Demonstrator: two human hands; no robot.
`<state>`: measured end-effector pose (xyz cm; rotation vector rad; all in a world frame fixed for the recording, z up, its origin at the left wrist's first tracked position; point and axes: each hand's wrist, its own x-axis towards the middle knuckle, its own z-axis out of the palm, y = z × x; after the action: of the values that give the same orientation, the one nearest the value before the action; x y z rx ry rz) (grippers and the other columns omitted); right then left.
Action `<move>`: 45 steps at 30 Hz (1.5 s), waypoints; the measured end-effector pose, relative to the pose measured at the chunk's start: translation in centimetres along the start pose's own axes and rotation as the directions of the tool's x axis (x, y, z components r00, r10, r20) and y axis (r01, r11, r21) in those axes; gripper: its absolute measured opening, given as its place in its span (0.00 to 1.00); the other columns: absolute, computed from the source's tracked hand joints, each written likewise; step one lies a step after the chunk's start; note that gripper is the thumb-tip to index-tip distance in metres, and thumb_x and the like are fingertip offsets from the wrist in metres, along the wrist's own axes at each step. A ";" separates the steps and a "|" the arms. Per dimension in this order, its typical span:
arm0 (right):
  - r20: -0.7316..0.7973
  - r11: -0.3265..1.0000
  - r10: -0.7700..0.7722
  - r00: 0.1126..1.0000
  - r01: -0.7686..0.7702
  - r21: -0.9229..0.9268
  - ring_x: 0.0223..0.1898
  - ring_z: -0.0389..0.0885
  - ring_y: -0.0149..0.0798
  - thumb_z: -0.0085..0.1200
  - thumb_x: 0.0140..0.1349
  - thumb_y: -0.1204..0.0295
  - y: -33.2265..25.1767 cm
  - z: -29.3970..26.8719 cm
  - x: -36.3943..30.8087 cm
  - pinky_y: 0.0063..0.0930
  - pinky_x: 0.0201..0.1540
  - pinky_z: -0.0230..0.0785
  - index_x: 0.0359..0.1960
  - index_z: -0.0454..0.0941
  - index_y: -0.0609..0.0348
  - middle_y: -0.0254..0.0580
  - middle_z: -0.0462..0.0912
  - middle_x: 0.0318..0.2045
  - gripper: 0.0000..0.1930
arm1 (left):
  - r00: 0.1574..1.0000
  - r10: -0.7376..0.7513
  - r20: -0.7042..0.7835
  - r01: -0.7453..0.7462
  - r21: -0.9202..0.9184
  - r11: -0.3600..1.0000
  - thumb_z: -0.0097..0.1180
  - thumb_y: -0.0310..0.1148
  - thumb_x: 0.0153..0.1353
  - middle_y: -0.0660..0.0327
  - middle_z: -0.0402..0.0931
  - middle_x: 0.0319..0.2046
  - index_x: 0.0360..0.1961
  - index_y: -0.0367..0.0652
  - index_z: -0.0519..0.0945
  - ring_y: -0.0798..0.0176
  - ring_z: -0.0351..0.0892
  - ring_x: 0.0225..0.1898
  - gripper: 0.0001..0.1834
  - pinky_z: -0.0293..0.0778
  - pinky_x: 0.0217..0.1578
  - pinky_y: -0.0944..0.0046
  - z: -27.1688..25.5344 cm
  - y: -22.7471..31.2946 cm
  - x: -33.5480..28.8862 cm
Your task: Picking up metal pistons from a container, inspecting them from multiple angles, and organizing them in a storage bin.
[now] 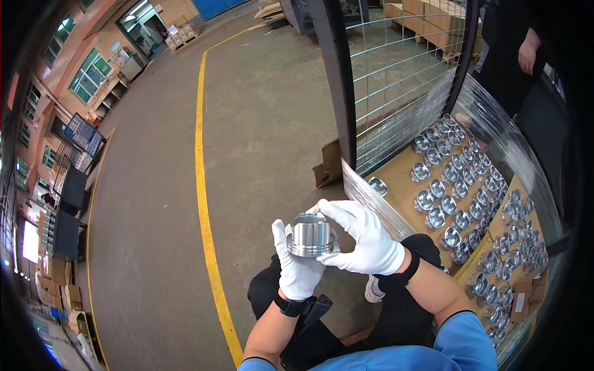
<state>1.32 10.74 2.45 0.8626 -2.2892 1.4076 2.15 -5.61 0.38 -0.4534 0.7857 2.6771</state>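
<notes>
A shiny metal engine piston (311, 235) is held up in front of me between both hands, its ringed crown facing down. My left hand (297, 272), in a white glove, cups it from below and the left, fingers closed around it. My right hand (370, 244), gloved in white too, grips its right side, with the thumb low by the grooves and the fingers over the top. Parts of the piston are covered by the gloves. To the right, many similar pistons (435, 216) stand in rows on a brown cardboard sheet (402, 204) inside a wire cage.
A dark post (337, 80) and wire mesh (402, 80) bound the cage, with clear plastic wrap (374, 201) along its near edge. Another person's hand (528, 54) shows at the upper right. A yellow line (201, 179) runs along the grey floor. Wooden crates (433, 28) stand behind.
</notes>
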 end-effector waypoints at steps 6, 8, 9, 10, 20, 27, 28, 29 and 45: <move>0.025 0.928 -0.211 0.977 0.208 -0.309 0.50 0.77 0.50 0.69 0.44 0.61 -0.6 0.2 1.3 0.43 0.53 0.70 0.55 0.78 0.52 0.48 0.77 0.52 0.32 | 0.997 0.074 -0.007 -0.072 0.127 0.989 0.49 0.68 0.60 0.60 0.80 0.45 0.49 0.46 0.79 0.58 0.79 0.48 0.35 0.76 0.48 0.56 -0.1 -0.7 -0.2; -0.013 0.950 -0.138 0.990 0.128 -0.286 0.47 0.78 0.49 0.70 0.44 0.59 -0.2 0.4 0.9 0.42 0.50 0.71 0.52 0.78 0.53 0.46 0.79 0.48 0.30 | 0.997 -0.050 0.062 0.048 0.027 0.998 0.49 0.64 0.62 0.60 0.80 0.45 0.51 0.46 0.78 0.58 0.79 0.49 0.33 0.76 0.49 0.55 0.1 -0.4 0.1; -0.053 0.965 -0.064 0.997 0.048 -0.259 0.44 0.80 0.47 0.71 0.44 0.57 0.2 0.5 0.6 0.40 0.48 0.72 0.49 0.79 0.55 0.44 0.81 0.44 0.29 | 0.993 -0.068 0.099 0.070 -0.018 0.997 0.48 0.63 0.62 0.59 0.80 0.46 0.52 0.45 0.78 0.58 0.79 0.49 0.33 0.77 0.49 0.55 0.1 -0.5 0.2; -0.094 0.973 0.009 0.996 -0.030 -0.228 0.41 0.81 0.46 0.71 0.44 0.55 0.5 0.6 0.6 0.39 0.45 0.73 0.46 0.80 0.56 0.42 0.82 0.40 0.28 | 0.993 -0.065 0.099 0.067 -0.018 0.998 0.48 0.63 0.62 0.59 0.80 0.46 0.52 0.45 0.78 0.58 0.79 0.49 0.33 0.77 0.49 0.55 -0.2 -0.4 0.3; -0.141 0.983 -0.115 0.983 0.092 -0.160 0.43 0.81 0.46 0.74 0.41 0.59 0.6 1.0 0.2 0.39 0.47 0.74 0.43 0.80 0.54 0.39 0.81 0.41 0.27 | 0.979 -0.103 0.174 0.113 -0.049 0.992 0.46 0.65 0.63 0.57 0.80 0.47 0.53 0.41 0.77 0.56 0.81 0.46 0.36 0.78 0.48 0.54 -0.2 -0.5 0.1; -0.080 0.988 -0.131 0.988 0.123 -0.093 0.47 0.80 0.47 0.73 0.42 0.59 0.4 -0.3 0.4 0.40 0.51 0.72 0.47 0.80 0.55 0.43 0.80 0.45 0.29 | 0.981 -0.083 0.175 0.083 0.011 0.997 0.46 0.64 0.64 0.56 0.79 0.48 0.61 0.46 0.70 0.54 0.82 0.43 0.36 0.79 0.44 0.53 0.0 -0.4 -0.4; -0.056 0.994 -0.050 0.997 0.055 0.092 0.49 0.80 0.46 0.71 0.47 0.62 0.2 -0.4 0.4 0.38 0.53 0.72 0.48 0.80 0.57 0.44 0.80 0.47 0.26 | 0.980 -0.089 0.177 0.089 0.009 0.996 0.46 0.64 0.64 0.56 0.79 0.48 0.61 0.46 0.70 0.54 0.82 0.43 0.36 0.79 0.44 0.53 -0.3 -0.5 -0.4; -0.019 0.962 0.025 0.999 -0.019 0.272 0.50 0.80 0.45 0.68 0.51 0.65 0.1 -0.6 0.4 0.37 0.54 0.71 0.50 0.80 0.59 0.45 0.80 0.49 0.24 | 0.988 -0.051 0.147 0.052 -0.002 0.999 0.47 0.63 0.64 0.56 0.77 0.50 0.62 0.46 0.69 0.54 0.81 0.46 0.36 0.79 0.44 0.53 -0.7 -0.6 -0.3; 0.139 0.650 0.575 0.806 -0.554 0.520 0.32 0.79 0.28 0.61 0.61 0.69 1.7 -0.1 -0.7 0.24 0.35 0.72 0.28 0.79 0.64 0.38 0.79 0.30 0.10 | 0.990 0.085 0.110 -0.121 0.388 0.914 0.48 0.61 0.64 0.55 0.78 0.50 0.60 0.46 0.70 0.55 0.80 0.47 0.34 0.81 0.41 0.52 -1.2 -2.4 0.4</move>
<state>0.78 11.62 0.93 0.1990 -2.2498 2.4026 2.92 -4.26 -1.81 -0.1908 1.3151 2.5143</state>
